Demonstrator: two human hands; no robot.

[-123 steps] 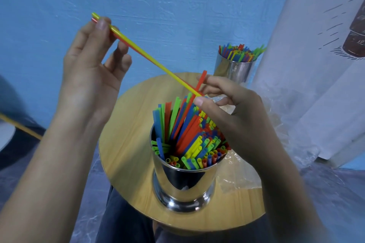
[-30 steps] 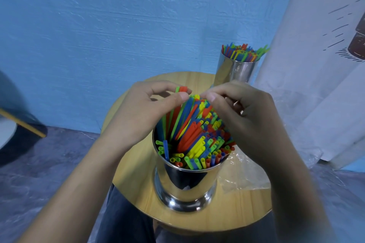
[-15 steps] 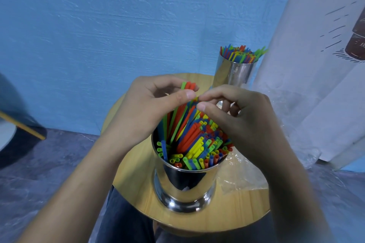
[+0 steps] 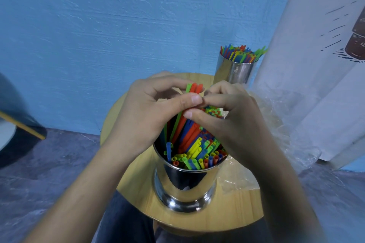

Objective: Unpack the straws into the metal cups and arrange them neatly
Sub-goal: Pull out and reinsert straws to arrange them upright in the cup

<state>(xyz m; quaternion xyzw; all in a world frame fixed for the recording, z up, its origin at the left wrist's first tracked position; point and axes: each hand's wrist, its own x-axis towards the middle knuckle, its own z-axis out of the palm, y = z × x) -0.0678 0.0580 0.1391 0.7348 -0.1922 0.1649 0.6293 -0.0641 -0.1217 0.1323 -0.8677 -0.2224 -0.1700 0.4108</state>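
1. Left hand (image 4: 146, 116) pinches orange and green plastic straws (image 4: 194, 88), thumb across them.
2. Right hand (image 4: 233, 122), fingers curled, pinches neighbouring straws.
3. Straws stand in cylindrical steel cup (image 4: 185, 185) on round wooden bench (image 4: 138, 189).

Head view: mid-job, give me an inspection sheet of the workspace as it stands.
Surface: round wooden table; the near cup stands on it.
Job's things: near metal cup packed with coloured straws, many leaning; far metal cup at the back also full, base hidden.
Clutter: crumpled clear plastic wrap on the table's right side.
Hands: left hand pinches a few raised straws; right hand curled on the straws beside it.
Cables: nothing seen.
Surroundings: blue wall, white printed sheet at right, grey floor.
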